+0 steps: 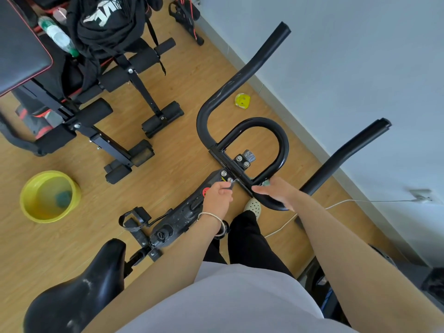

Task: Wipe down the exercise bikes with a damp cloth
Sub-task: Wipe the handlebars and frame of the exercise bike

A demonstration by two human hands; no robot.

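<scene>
At the handlebar (240, 80), left hand (217, 200) grips the bracket (234, 166); right hand (276, 193) presses cloth (265, 183).

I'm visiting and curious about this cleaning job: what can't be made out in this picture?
All head view.
Cloth: only a greenish sliver shows under the right hand on the handlebar.
Left hand: curled fingers hide whether it holds anything at the stem clamp.
Yellow basin: greenish lump in the water, too blurred to name.
Dark object: cut off by the right edge.
</scene>
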